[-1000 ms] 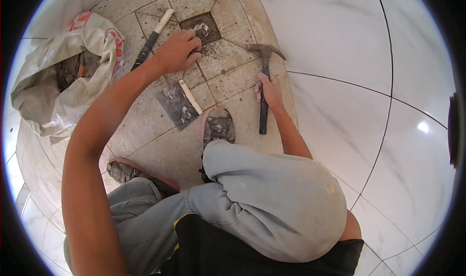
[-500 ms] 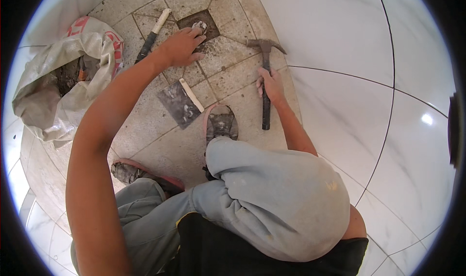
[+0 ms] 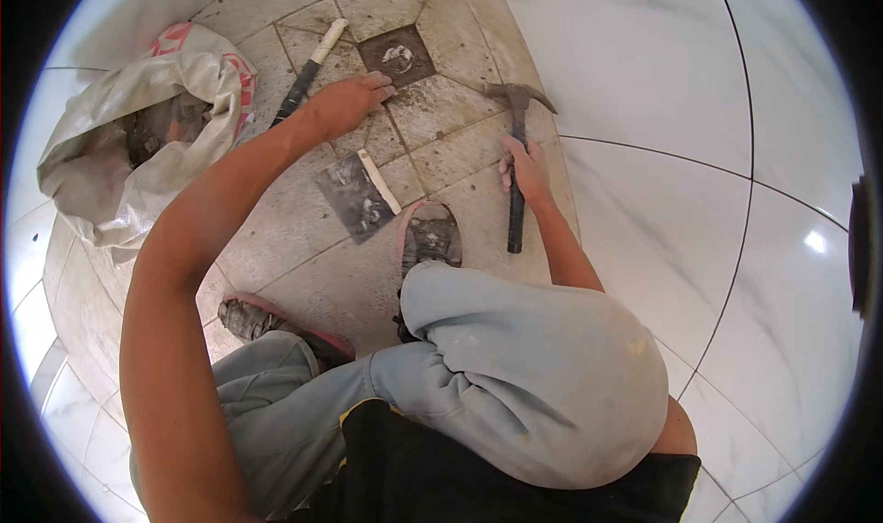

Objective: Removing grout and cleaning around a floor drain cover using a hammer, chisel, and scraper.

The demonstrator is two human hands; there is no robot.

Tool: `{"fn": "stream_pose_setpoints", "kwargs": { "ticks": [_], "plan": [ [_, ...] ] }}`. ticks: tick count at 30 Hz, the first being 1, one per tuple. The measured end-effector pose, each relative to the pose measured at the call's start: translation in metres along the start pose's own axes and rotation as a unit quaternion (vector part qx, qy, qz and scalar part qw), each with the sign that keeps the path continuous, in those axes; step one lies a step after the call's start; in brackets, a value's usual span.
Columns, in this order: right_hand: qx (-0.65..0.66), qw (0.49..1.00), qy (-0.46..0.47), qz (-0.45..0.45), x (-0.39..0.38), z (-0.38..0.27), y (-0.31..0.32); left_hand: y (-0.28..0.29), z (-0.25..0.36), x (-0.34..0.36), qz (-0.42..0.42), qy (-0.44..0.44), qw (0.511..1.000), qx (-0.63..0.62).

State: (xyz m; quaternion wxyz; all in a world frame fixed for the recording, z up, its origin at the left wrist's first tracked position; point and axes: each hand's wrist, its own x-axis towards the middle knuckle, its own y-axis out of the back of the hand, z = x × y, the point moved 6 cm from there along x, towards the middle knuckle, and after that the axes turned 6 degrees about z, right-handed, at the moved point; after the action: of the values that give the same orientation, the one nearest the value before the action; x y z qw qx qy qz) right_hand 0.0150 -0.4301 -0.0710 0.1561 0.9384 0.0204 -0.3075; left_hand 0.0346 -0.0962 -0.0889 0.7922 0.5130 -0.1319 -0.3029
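My left hand reaches to the near-left edge of a dark square recess in the tiled floor, fingers stretched out, with nothing seen in it. Inside the recess lies a whitish crumpled lump, just beyond my fingertips. My right hand is closed round the black handle of a claw hammer. The hammer lies along the floor with its dark head away from me. Left of my left hand, partly behind the forearm, is a tool with a pale end and black-wrapped grip.
A flat dark plate with a pale strip handle lies before my shoe. At the left stands an open woven sack with dark rubble inside. Glossy white marbled wall tiles rise at the right. Grit is scattered over the floor tiles.
My left hand has drawn back from the whitish lump to the recess's near edge, leaving the lump in the recess. My right hand stays on the hammer; the whole view has shifted slightly.
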Motion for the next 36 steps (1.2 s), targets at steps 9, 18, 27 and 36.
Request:
{"fn": "stream_pose_setpoints", "kwargs": {
  "ticks": [9, 18, 27, 36],
  "plan": [
    [0.002, 1.000, 0.004, 0.014, -0.004, 0.001, 0.008, 0.021, 0.013, -0.008, -0.004, -0.021, 1.000, -0.006],
    [-0.049, 0.999, 0.002, 0.001, -0.005, -0.005, 0.003, 0.066, -0.027, -0.013, 0.052, 0.069, 0.988, -0.131],
    [-0.458, 0.877, 0.147, 0.003, -0.031, -0.024, 0.033, 0.270, -0.048, -0.165, -0.043, 0.360, 0.919, -0.157],
    [-0.451, 0.836, 0.311, -0.040, -0.031, -0.107, -0.074, 0.286, -0.043, -0.199, 0.171, 0.299, 0.935, 0.079]
  ]
}}
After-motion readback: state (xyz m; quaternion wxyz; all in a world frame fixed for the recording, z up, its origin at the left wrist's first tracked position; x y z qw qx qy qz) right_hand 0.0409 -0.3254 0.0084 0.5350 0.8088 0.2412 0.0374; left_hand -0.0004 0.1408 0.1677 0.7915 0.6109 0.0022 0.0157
